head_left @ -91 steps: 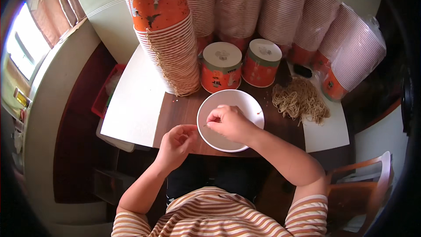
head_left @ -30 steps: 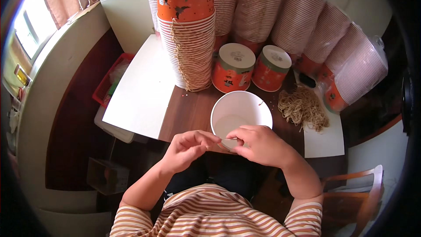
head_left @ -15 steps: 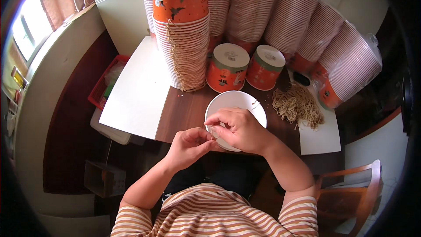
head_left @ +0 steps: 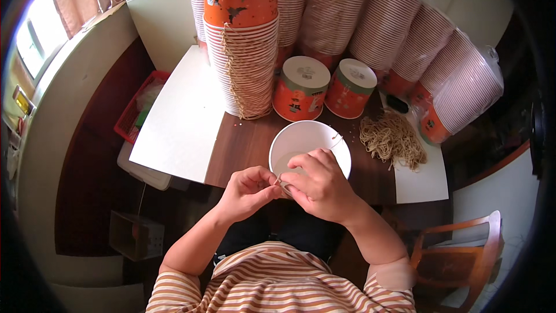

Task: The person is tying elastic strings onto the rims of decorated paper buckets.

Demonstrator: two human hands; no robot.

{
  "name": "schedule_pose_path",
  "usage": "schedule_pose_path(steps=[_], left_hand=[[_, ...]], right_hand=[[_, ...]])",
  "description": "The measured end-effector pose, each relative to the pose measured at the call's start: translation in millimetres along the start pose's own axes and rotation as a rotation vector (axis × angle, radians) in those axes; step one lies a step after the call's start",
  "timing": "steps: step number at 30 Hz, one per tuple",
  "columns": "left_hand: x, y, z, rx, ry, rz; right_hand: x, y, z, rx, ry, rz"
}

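A white-lined paper bucket [head_left: 296,137] stands mouth up in front of me at the table's near edge. At its near rim, my left hand [head_left: 248,195] pinches a thin beige cord [head_left: 279,179] between thumb and fingertips. My right hand [head_left: 323,188] is closed on the same cord just to the right, its thumb and index finger meeting the loop while the other fingers curl over the bucket's mouth. A short knotted piece of cord [head_left: 337,137] shows at the far right of the rim. My hands hide the bucket's near side.
Right of the bucket, a tangled pile of cords [head_left: 394,140] lies partly on a white board [head_left: 425,181]. Behind stand two upturned orange buckets [head_left: 300,97], a tall nested stack with cord handles [head_left: 246,64], and several plastic-wrapped stacks [head_left: 379,20]. A wooden chair [head_left: 489,249] is at right.
My right hand has shifted slightly down and right, its fingers lifting and curling more. The cord between my fingertips now bends into a small loop. My left hand stays almost in place.
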State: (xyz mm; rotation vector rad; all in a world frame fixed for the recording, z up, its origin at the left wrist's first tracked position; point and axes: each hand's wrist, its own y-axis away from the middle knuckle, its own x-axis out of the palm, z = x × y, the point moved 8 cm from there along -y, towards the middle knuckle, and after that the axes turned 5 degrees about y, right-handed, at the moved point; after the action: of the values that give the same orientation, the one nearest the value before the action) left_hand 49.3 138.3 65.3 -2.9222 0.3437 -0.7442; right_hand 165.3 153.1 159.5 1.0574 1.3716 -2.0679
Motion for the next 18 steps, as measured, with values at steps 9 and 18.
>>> schedule_pose_path(steps=[9, 18], left_hand=[[1.2, 2.1, -3.8, -0.004, 0.021, 0.001], [31.6, 29.1, -52.0, 0.589, -1.122, -0.200]], right_hand=[[2.9, 0.0, 3.8, -0.004, 0.014, -0.008], [3.2, 35.0, 19.4, 0.436, -0.141, -0.102]])
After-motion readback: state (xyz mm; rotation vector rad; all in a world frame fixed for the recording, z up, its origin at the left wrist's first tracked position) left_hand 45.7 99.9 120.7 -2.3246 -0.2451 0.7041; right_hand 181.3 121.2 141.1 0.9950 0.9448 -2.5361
